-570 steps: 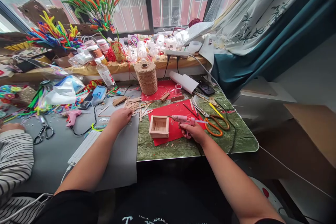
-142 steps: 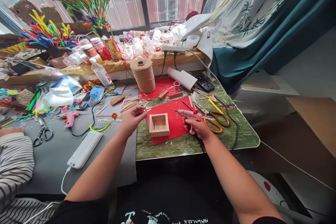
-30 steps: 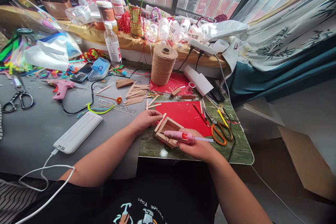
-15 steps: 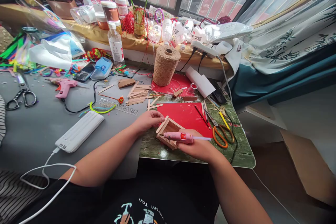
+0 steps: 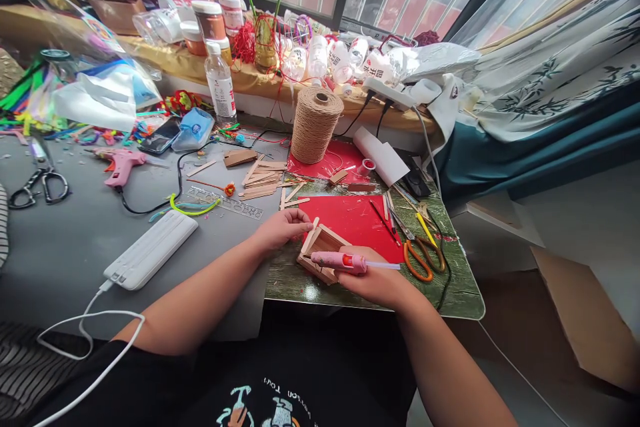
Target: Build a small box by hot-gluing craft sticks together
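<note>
My right hand is wrapped round a pink glue gun with a clear glue stick poking out of its back. The nozzle points left, over the near left corner of a small open box built of wooden craft sticks. At the box's left side, my left hand pinches a craft stick, which lies along that edge at a slight angle. Whether the stick touches the rim all along, I cannot tell. Beneath the box is a green wood-patterned board, with a red sheet behind.
Loose craft sticks lie behind my left hand. Orange-handled scissors are at the right, a twine spool behind. To the left are a white power bank, a second pink glue gun and black-handled scissors.
The craft stick in my left hand has turned slightly, its far end shifting away from the box's edge. The glue gun and the box have barely moved.
</note>
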`<state>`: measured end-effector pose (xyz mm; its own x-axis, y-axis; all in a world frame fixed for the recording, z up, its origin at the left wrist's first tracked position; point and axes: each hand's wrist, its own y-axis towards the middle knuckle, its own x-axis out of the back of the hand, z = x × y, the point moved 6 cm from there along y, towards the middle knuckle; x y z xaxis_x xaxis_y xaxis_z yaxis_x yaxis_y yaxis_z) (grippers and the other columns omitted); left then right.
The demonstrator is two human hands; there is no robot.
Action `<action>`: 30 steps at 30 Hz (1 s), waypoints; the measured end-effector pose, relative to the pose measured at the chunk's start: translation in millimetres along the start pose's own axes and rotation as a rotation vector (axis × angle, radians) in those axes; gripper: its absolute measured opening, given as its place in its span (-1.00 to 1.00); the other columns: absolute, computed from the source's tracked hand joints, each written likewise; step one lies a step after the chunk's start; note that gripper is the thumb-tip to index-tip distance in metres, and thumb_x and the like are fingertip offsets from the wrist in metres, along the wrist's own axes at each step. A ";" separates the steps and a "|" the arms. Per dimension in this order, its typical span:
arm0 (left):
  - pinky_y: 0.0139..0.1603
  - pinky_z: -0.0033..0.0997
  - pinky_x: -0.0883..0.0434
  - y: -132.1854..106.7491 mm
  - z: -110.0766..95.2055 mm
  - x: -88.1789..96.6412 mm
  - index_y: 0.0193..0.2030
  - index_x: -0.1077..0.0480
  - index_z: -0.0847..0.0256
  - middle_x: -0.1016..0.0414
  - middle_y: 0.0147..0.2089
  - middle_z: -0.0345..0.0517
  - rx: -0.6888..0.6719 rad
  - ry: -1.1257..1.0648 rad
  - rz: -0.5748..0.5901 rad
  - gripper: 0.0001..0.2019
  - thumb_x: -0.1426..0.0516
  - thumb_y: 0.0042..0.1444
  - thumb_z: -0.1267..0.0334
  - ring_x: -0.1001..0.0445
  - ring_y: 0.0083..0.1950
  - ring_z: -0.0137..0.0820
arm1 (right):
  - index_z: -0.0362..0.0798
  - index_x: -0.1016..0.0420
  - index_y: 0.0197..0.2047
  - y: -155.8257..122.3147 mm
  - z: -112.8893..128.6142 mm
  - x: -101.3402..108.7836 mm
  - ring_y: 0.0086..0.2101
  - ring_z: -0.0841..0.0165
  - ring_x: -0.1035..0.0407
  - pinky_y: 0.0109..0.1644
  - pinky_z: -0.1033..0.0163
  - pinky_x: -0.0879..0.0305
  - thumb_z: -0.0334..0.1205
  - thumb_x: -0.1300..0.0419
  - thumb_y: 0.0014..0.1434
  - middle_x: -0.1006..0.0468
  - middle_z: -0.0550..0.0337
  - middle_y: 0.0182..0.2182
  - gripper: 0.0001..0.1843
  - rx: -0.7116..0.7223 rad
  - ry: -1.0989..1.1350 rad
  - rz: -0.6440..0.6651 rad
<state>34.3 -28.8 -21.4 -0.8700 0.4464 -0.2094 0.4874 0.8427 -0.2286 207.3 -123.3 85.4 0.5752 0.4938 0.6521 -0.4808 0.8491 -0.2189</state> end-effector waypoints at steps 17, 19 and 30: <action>-0.40 -0.49 -0.17 0.2 1.5 -0.1 -0.08 -0.43 0.21 -0.53 -0.33 -0.22 0.036 -0.053 -0.003 -0.53 -0.44 -0.01 0.02 -0.37 -0.43 -0.54 | 0.23 -0.60 0.23 -0.8 -3.0 -1.9 -0.19 0.26 -0.54 -0.04 0.24 -0.44 -0.11 -0.23 0.28 -0.68 0.19 -0.17 -0.54 0.017 -0.034 -0.013; -0.38 -0.49 -0.19 0.3 2.6 0.3 -0.08 -0.43 0.21 -0.54 -0.32 -0.20 0.037 -0.046 0.001 -0.54 -0.44 0.00 0.02 -0.39 -0.40 -0.52 | 0.20 -0.59 0.24 -1.1 -3.9 -1.8 -0.15 0.24 -0.54 -0.01 0.22 -0.45 -0.11 -0.24 0.29 -0.69 0.17 -0.15 -0.54 0.026 -0.015 -0.015; -0.43 -0.49 -0.11 -0.8 -2.8 -3.4 -0.09 -0.42 0.21 -0.44 -0.43 -0.29 0.031 -0.024 0.013 -0.55 -0.43 0.01 0.02 -0.28 -0.49 -0.55 | 0.21 -0.61 0.22 -2.0 -10.1 -2.0 -0.03 0.17 -0.56 0.10 0.14 -0.49 -0.16 -0.28 0.25 -0.71 0.21 -0.06 -0.53 0.035 0.162 -0.050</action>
<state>36.7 -30.2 -17.8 -0.8619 0.4494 -0.2348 0.5007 0.8271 -0.2552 213.8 -124.1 77.2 0.6968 0.4778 0.5350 -0.4704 0.8675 -0.1620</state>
